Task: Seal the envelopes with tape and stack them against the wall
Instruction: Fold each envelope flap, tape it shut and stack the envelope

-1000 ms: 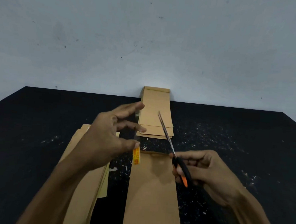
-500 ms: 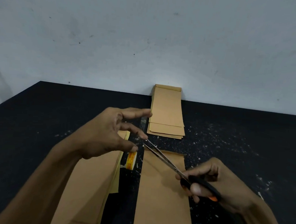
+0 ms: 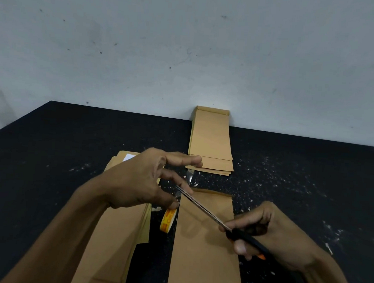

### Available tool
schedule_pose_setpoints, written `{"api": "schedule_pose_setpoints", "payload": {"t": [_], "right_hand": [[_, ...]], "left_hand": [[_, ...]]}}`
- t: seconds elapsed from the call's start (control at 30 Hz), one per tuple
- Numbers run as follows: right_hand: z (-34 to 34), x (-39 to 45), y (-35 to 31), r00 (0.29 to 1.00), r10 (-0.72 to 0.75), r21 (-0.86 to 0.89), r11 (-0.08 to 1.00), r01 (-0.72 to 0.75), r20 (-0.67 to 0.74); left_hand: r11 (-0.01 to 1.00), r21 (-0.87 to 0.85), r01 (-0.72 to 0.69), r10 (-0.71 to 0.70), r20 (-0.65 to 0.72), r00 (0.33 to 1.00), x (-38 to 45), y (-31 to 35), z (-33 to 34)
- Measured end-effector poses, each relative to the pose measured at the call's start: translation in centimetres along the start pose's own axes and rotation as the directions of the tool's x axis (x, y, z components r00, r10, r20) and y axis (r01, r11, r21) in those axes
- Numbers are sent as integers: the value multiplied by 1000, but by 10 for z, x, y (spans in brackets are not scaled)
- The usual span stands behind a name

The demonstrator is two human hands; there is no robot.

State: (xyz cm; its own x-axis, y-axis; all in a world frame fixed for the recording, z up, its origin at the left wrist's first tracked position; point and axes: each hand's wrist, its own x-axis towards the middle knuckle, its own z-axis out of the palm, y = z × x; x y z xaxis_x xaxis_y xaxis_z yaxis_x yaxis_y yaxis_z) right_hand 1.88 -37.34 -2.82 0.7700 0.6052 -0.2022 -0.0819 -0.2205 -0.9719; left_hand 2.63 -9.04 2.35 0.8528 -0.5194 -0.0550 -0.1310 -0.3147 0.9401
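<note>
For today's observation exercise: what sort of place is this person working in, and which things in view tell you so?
Probably a plain makeshift packing or office work spot: a black table flecked with scraps, pushed against a bare scuffed wall, with stacked brown envelopes, a tape roll and scissors.

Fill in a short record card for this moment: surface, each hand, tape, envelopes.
surface: black table against a pale wall
left hand: holds a clear tape strip stretched from the tape roll
right hand: grips scissors, blades at the strip
front envelope: flat, under the scissors
wall stack: envelopes lying flat
left pile: more envelopes
</note>
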Motion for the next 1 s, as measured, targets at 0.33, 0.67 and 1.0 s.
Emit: {"api": "schedule_pose_setpoints", "payload": {"t": [0.33, 0.67, 1.0], "right_hand": [[5, -8, -14, 960, 56, 26, 998, -51, -273], [-2, 12, -10, 564, -35, -383, 768, -514, -825], [11, 23, -28, 627, 37, -565, 395, -724, -778]], "left_hand": [[984, -106, -146, 126, -173, 977, -3, -1, -1], [953, -131, -273, 231, -271, 935, 2, -1, 11], [946, -163, -279, 225, -288, 931, 11, -7, 24]]}}
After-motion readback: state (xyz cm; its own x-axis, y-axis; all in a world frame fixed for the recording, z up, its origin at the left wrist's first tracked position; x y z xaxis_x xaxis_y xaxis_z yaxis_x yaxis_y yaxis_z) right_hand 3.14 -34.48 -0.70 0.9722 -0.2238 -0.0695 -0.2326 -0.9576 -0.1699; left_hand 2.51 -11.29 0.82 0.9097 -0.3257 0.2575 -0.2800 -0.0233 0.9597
